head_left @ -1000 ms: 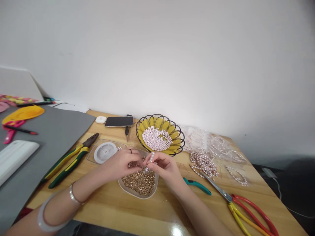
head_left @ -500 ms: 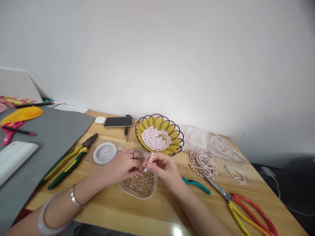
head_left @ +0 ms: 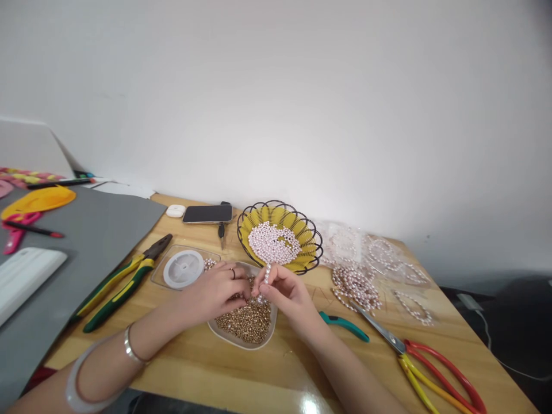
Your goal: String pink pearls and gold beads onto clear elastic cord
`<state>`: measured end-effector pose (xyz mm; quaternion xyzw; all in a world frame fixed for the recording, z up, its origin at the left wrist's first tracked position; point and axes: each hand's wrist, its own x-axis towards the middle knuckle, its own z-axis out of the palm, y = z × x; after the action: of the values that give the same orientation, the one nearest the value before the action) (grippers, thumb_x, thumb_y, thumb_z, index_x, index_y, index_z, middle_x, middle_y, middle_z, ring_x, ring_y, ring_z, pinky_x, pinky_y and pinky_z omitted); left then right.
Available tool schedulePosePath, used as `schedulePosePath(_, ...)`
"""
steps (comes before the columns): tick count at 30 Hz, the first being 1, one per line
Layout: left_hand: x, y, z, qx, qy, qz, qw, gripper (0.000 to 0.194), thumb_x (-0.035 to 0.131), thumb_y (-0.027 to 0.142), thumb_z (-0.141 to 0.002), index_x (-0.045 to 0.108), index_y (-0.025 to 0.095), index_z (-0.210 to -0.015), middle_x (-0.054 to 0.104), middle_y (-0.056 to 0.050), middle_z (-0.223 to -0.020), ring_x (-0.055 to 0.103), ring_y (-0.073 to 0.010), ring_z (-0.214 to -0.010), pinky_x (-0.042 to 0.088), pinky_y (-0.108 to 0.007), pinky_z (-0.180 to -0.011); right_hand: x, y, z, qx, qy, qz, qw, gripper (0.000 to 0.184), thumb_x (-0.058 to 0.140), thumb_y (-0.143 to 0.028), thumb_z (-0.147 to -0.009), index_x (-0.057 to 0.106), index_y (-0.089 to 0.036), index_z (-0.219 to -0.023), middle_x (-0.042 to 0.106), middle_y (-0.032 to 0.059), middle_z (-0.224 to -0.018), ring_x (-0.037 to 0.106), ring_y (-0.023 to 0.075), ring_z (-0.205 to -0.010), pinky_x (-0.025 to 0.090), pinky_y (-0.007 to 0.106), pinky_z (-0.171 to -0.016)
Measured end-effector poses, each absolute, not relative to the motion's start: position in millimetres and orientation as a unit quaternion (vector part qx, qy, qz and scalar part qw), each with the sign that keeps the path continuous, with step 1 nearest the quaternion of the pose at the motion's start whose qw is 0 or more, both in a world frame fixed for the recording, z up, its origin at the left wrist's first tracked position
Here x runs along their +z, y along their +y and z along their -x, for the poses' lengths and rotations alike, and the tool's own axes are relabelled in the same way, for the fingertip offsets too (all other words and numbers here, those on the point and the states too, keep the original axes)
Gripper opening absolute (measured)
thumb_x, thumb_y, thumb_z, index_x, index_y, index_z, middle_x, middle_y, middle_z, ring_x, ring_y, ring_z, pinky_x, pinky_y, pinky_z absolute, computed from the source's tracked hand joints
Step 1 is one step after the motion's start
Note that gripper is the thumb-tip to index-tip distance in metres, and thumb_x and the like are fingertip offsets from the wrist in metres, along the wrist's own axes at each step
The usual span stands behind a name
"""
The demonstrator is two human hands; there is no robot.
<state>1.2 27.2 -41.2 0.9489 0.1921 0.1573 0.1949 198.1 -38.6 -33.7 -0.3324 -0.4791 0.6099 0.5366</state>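
Note:
My left hand [head_left: 215, 289] and my right hand [head_left: 287, 293] meet fingertip to fingertip over a clear dish of small gold beads [head_left: 245, 322]. The right hand pinches a short strand of pale pink pearls [head_left: 267, 273] that stands up from its fingers. The left hand's fingers are pinched together at the strand's lower end; what they hold is too small to make out. A yellow wire basket of loose pink pearls [head_left: 276, 241] stands just behind the hands.
Green-and-yellow pliers [head_left: 123, 282] and a thread spool in a clear tray [head_left: 183, 268] lie at left. A teal-handled tool [head_left: 345, 325], red-and-yellow scissors [head_left: 431, 368] and finished pearl strands [head_left: 357, 284] lie at right. A phone [head_left: 207, 213] lies behind, a grey mat [head_left: 81, 230] at far left.
Both hands have shifted very slightly; the pearl strand in the right hand now stands a little more upright. Nothing else on the table has moved.

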Motion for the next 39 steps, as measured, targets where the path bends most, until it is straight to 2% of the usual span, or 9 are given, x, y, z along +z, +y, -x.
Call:
schedulePosePath(6,-41,26,-2,0.161,0.190,-0.952,0.177,0.004,0.068,0.017,-0.089,0.068,0.020,-0.091,0.067,-0.004,-0.095,0.061,-0.0231,-0.095,0.047,-0.037,-0.087,-35,-38,-197,0.613,-0.478,0.311,0.546,0.023,0.072,-0.028,-0.089,0.055,-0.020,-0.076,0.066,0.0003,-0.078,0.061,0.0141,-0.073,0.045,0.028,-0.072)
schedulePosePath(10,-38,25,-2,0.156,0.184,-0.957,0.160,0.014,0.072,0.012,-0.085,0.068,0.019,-0.097,0.067,-0.006,-0.098,0.061,-0.0250,-0.097,0.047,-0.040,-0.091,-34,-38,-197,0.611,-0.476,0.319,0.546,0.023,0.073,-0.028,-0.088,0.055,-0.020,-0.076,0.066,0.0001,-0.078,0.059,0.0136,-0.072,0.043,0.027,-0.071)
schedulePosePath(15,-37,25,-3,0.157,0.179,-0.956,0.169,0.003,0.068,0.017,-0.090,0.069,0.020,-0.090,0.068,-0.005,-0.095,0.061,-0.0247,-0.097,0.046,-0.039,-0.090,-33,-39,-197,0.616,-0.478,0.308,0.545,0.022,0.071,-0.027,-0.090,0.055,-0.020,-0.077,0.066,0.0001,-0.077,0.060,0.0138,-0.072,0.044,0.027,-0.070)
schedulePosePath(19,-40,26,-2,0.163,0.178,-0.952,0.188,0.003,0.066,0.020,-0.091,0.069,0.020,-0.089,0.067,-0.005,-0.095,0.061,-0.0241,-0.096,0.046,-0.039,-0.090,-33,-39,-197,0.619,-0.477,0.303,0.545,0.022,0.072,-0.027,-0.090,0.055,-0.020,-0.077,0.066,0.0000,-0.078,0.060,0.0134,-0.072,0.044,0.027,-0.070)
schedulePosePath(22,-39,29,-1,0.170,0.185,-0.936,0.248,0.004,0.067,0.021,-0.091,0.069,0.020,-0.089,0.065,-0.004,-0.093,0.061,-0.0223,-0.094,0.046,-0.035,-0.085,-35,-39,-197,0.621,-0.475,0.306,0.543,0.022,0.072,-0.028,-0.089,0.055,-0.020,-0.077,0.066,0.0003,-0.078,0.059,0.0137,-0.073,0.043,0.027,-0.070)
schedulePosePath(26,-28,31,0,0.196,0.244,-0.876,0.367,0.005,0.067,0.018,-0.089,0.070,0.019,-0.084,0.062,-0.002,-0.088,0.061,-0.0173,-0.081,0.045,-0.029,-0.073,-35,-39,-199,0.634,-0.465,0.319,0.528,0.025,0.074,-0.031,-0.088,0.055,-0.019,-0.076,0.066,-0.0003,-0.075,0.057,0.0136,-0.070,0.041,0.027,-0.070)
schedulePosePath(33,-7,31,2,0.290,0.286,-0.725,0.556,0.007,0.068,0.023,-0.085,0.074,0.019,-0.084,0.062,-0.001,-0.083,0.057,-0.0134,-0.073,0.044,-0.025,-0.065,-33,-43,-200,0.703,-0.460,0.326,0.434,0.030,0.079,-0.035,-0.082,0.056,-0.018,-0.073,0.066,-0.0016,-0.066,0.052,0.0120,-0.061,0.038,0.026,-0.064)
schedulePosePath(39,-6,32,2,0.310,0.265,-0.678,0.612,0.006,0.071,0.021,-0.083,0.077,0.021,-0.084,0.064,0.000,-0.082,0.059,-0.0120,-0.074,0.045,-0.024,-0.068,-30,-45,-199,0.716,-0.451,0.330,0.417,0.032,0.081,-0.037,-0.080,0.056,-0.017,-0.074,0.066,-0.0019,-0.065,0.054,0.0109,-0.059,0.039,0.025,-0.064)
